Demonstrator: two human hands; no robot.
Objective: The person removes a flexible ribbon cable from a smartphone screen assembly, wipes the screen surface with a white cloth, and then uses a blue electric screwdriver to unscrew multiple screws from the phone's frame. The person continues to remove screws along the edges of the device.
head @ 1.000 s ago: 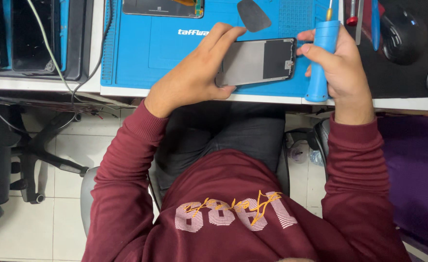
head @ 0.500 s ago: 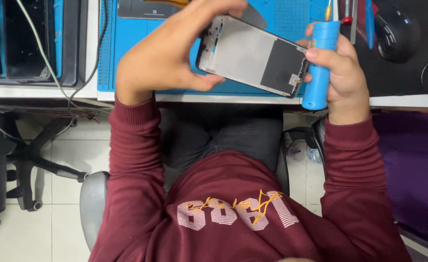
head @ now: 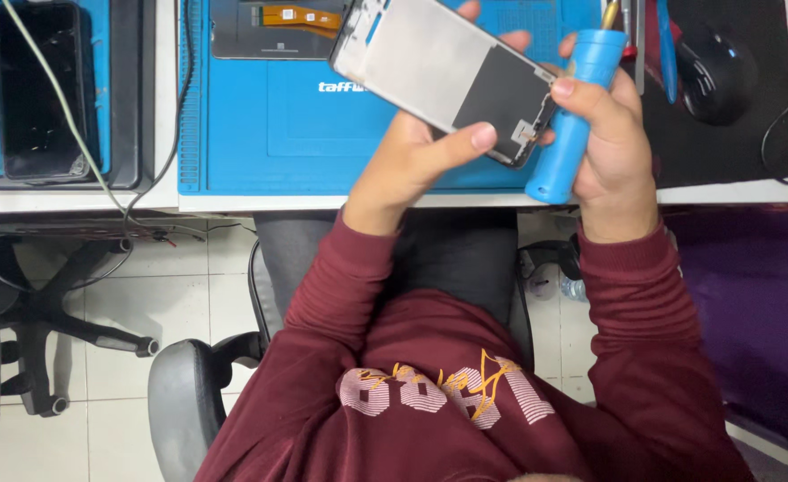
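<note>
Over blue mat [head: 260,134], left hand [head: 412,156] grips phone frame [head: 447,76] tilted; right hand [head: 604,134] clenches blue tool [head: 577,116] beside it. Inspection seems underway; next move needs a steady frame.

phone frames: 1 [head: 452,76] | blue tools: 1 [head: 577,116] | mice: 1 [head: 713,71] | hands: 2 [head: 412,161]
</note>
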